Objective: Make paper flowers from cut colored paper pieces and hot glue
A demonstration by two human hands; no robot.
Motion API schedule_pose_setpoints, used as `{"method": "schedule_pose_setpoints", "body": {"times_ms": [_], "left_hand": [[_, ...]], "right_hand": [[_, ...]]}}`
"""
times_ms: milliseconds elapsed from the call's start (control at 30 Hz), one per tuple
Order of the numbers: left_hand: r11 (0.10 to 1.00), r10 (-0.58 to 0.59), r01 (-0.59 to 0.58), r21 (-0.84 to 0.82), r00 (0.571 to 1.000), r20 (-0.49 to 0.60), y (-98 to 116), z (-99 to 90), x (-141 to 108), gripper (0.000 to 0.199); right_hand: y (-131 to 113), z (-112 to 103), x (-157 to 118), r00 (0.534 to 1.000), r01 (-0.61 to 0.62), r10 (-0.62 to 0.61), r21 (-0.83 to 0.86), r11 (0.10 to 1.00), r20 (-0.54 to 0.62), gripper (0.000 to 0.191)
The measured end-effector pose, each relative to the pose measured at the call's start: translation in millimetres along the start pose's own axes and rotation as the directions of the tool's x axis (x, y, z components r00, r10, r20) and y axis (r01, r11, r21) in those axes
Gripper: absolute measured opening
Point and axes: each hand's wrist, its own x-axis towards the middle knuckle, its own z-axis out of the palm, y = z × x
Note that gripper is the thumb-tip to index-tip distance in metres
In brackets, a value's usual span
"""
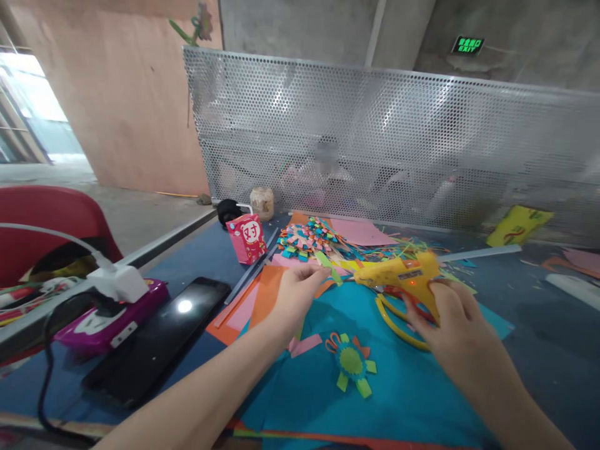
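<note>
My right hand [450, 312] is wrapped round the handle of a yellow hot glue gun [398, 275], a small red light lit on its side and a glue stick [480, 252] poking out of its back. The nozzle points left, at a light green paper strip [330, 269] pinched in the fingers of my left hand [300, 290]. Below them, a paper flower [351, 361] with a green centre and green and orange petals lies on blue paper sheets [403, 400]. Yellow-handled scissors [398, 325] rest under the glue gun.
Finished paper flowers [309, 237] and paper scraps lie behind my hands. At left are a black phone [159, 340], a purple power strip [112, 319] with a white charger, and a pink drink carton [247, 239]. A perforated metal screen [365, 137] closes the table's back; a person sits behind it.
</note>
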Motion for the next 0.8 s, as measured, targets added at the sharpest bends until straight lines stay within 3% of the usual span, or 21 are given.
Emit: {"method": "schedule_pose_setpoints", "body": {"times_ms": [400,567,667,767,800], "left_hand": [[1.000,-0.018,0.019,-0.020,1.000,0.011,-0.9,0.2,0.1,0.013],[0.998,-0.050,0.051,-0.037,0.999,0.010,-1.3,1.4,0.3,0.012],[0.996,-0.069,0.070,-0.050,0.997,0.021,-2.8,1.3,0.6,0.014],[0.994,-0.092,0.095,-0.057,0.995,0.041,-4.0,0.7,0.9,0.015],[0.993,-0.098,0.101,-0.060,0.994,0.050,-4.3,0.6,0.9,0.015]], "right_hand": [[-0.5,0.7,1.5,1.000,0.002,-0.002,-0.012,1.000,-0.002,0.016],[8.4,1.5,0.5,0.984,-0.173,0.172,0.021,0.985,0.052,0.021],[28.2,2.9,-3.2,0.903,-0.387,0.384,-0.020,0.922,0.192,0.026],[71.2,10.9,-18.6,0.717,-0.586,0.565,-0.084,0.806,0.408,0.027],[89.0,15.2,-27.2,0.676,-0.638,0.607,-0.079,0.766,0.418,0.027]]}}
